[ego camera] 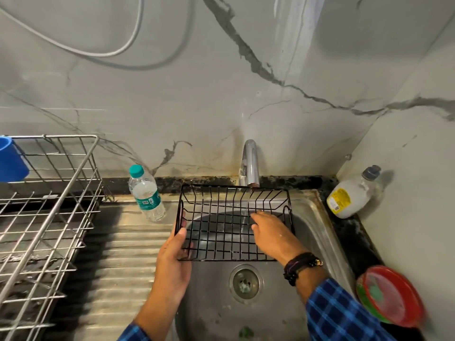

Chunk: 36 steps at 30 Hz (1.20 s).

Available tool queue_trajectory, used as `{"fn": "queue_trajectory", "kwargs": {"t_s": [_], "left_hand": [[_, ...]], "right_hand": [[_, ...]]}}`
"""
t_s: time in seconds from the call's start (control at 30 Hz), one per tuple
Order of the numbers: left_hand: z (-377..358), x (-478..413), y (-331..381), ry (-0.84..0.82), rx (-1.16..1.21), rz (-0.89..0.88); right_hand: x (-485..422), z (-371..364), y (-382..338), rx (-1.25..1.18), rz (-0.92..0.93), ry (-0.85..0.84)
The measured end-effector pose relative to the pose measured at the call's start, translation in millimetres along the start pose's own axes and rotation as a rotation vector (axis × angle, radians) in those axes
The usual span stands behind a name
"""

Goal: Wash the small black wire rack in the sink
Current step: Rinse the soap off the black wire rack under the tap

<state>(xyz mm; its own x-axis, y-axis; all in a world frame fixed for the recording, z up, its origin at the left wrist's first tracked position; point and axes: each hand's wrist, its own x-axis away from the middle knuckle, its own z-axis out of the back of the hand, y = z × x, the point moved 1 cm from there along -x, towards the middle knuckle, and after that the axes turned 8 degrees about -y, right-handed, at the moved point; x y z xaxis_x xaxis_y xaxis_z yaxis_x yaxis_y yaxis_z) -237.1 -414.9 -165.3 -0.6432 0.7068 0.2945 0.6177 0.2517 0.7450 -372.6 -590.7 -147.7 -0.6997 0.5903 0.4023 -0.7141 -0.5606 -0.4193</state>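
- Head view: the small black wire rack point(234, 223) sits in the middle of the frame. It is held above the basin of the steel sink point(320, 232), with its open side up and its far edge just under the tap point(250, 163).
- The left hand point(174, 257) grasps the rack's left edge near the front corner, with the thumb lying over the rim wire and the palm below it.
- The right hand point(273, 232) lies palm down inside the rack on its right part. Its fingers point(258, 216) are stretched out onto the wires and clasp nothing.
- A thin stream of water point(246, 207) falls from the tap through the rack just left of those fingers.
- A dark beaded bracelet point(299, 267) circles the right wrist above a blue checked sleeve point(344, 313).
- The drain point(246, 283) shows in the basin below the rack's near edge.
- Left of the rack a clear water bottle point(147, 193) with a teal cap stands on the ribbed drainboard point(118, 254).
- At the left edge stands a large metal dish rack point(49, 205), with a blue cup point(11, 159) at its far corner.
- At right a white bottle point(352, 193) stands in the counter corner, and a red plate point(391, 295) lies at lower right.
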Motion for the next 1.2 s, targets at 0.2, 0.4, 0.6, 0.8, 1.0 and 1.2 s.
{"fn": "queue_trajectory", "kwargs": {"t_s": [0.2, 0.4, 0.6, 0.8, 1.0, 1.2], "left_hand": [[1, 8, -1, 0.025, 0.030, 0.028], [-5, 4, 8, -0.034, 0.038, -0.031], [0, 12, 10, -0.014, 0.001, -0.095], [11, 21, 2, -0.041, 0.017, -0.067], [-1, 14, 6, -0.082, -0.007, -0.102], [-10, 0, 8, -0.062, 0.053, -0.073]], "right_hand": [[-2, -12, -6, 0.112, -0.039, 0.134], [-4, -3, -19, 0.126, -0.020, 0.210], [1, 0, -22, 0.058, 0.016, -0.409], [8, 1, -12, 0.033, -0.003, -0.131], [-3, 3, -19, 0.029, -0.001, 0.155], [-3, 10, -22, -0.016, -0.049, 0.074]]}}
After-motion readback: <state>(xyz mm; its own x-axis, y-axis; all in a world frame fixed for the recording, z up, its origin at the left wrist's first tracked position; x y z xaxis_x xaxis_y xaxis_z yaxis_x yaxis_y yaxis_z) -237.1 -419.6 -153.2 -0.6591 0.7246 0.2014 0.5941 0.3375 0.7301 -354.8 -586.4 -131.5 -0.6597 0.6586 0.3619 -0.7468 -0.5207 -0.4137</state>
